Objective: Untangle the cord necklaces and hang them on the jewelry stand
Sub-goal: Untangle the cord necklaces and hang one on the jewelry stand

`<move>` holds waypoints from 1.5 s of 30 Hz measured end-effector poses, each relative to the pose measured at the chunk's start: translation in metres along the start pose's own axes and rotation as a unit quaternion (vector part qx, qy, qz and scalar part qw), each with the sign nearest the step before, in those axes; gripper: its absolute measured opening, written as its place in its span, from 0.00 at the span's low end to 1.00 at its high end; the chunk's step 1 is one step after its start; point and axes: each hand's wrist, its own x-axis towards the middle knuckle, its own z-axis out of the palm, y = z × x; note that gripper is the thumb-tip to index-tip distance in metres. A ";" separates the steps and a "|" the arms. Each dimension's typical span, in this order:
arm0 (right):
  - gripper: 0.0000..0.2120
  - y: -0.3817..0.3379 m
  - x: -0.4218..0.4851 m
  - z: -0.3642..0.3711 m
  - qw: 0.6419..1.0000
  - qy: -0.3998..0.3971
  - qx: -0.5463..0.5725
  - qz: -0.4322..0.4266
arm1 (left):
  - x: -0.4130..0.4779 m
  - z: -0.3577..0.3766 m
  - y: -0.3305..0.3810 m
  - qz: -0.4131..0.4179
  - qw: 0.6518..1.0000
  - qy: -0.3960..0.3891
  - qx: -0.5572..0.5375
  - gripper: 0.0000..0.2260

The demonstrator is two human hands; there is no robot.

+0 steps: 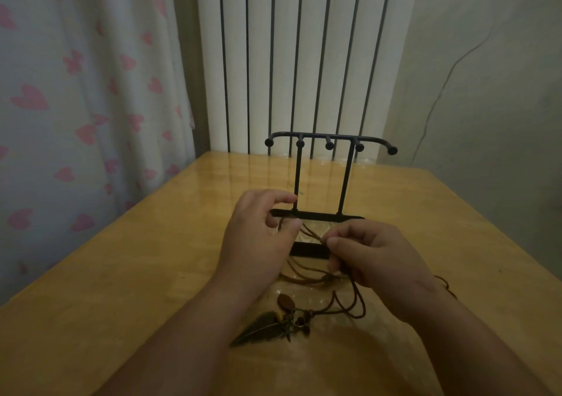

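Brown cord necklaces [307, 269] lie tangled on the wooden table [121, 274], just in front of the black jewelry stand [330, 176]. Their pendants, a metal leaf [258, 328] and a brown oval bead [286, 300], rest between my wrists. My left hand [255, 237] pinches a cord near the stand's base, thumb against finger. My right hand [371, 255] pinches the same strands a little to the right, so the cords stretch between both hands. The stand's hooks hold nothing.
A white radiator [304, 55] stands behind the table's far edge. A curtain with pink hearts [76, 91] hangs at the left. A thin cable [444, 82] runs down the wall at the right. One cord loop [444, 283] trails past my right wrist.
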 end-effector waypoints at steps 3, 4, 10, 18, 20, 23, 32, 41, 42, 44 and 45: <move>0.07 0.000 0.000 -0.001 0.999 0.027 0.031 0.001 | -0.002 -0.001 0.001 0.051 0.999 0.009 -0.002 0.13; 0.07 0.000 0.001 -0.001 0.999 0.031 0.038 0.001 | -0.003 -0.002 0.002 0.066 0.998 -0.002 -0.011 0.13; 0.07 0.001 0.001 0.002 0.998 0.035 0.040 -0.015 | -0.007 0.004 0.003 0.096 0.993 -0.067 -0.033 0.03; 0.07 0.002 0.001 0.003 0.999 0.030 0.030 -0.028 | -0.008 0.004 0.003 0.063 0.995 -0.065 -0.033 0.01; 0.08 0.002 0.000 0.002 0.999 0.024 0.018 -0.036 | -0.007 0.004 0.003 0.060 0.996 -0.063 -0.029 0.01; 0.09 0.002 0.001 0.002 0.999 0.012 -0.016 -0.049 | -0.008 0.005 0.003 0.058 0.996 -0.061 -0.025 0.02; 0.10 0.003 0.001 0.002 0.994 0.008 -0.082 -0.070 | -0.007 0.005 0.002 0.066 0.995 -0.074 -0.013 0.07; 0.09 0.005 0.002 0.002 0.984 0.018 -0.155 -0.082 | -0.005 0.005 0.001 0.032 0.992 -0.123 -0.014 0.07; 0.09 0.005 0.002 0.002 0.983 0.016 -0.161 -0.084 | -0.005 0.005 0.001 0.031 0.991 -0.127 -0.014 0.08; 0.10 0.004 0.002 0.003 0.980 0.014 -0.176 -0.089 | -0.004 0.005 0.001 0.026 0.990 -0.139 -0.015 0.08; 0.10 0.004 0.002 0.003 0.978 0.012 -0.185 -0.090 | -0.004 0.006 0.001 0.023 0.989 -0.147 -0.012 0.07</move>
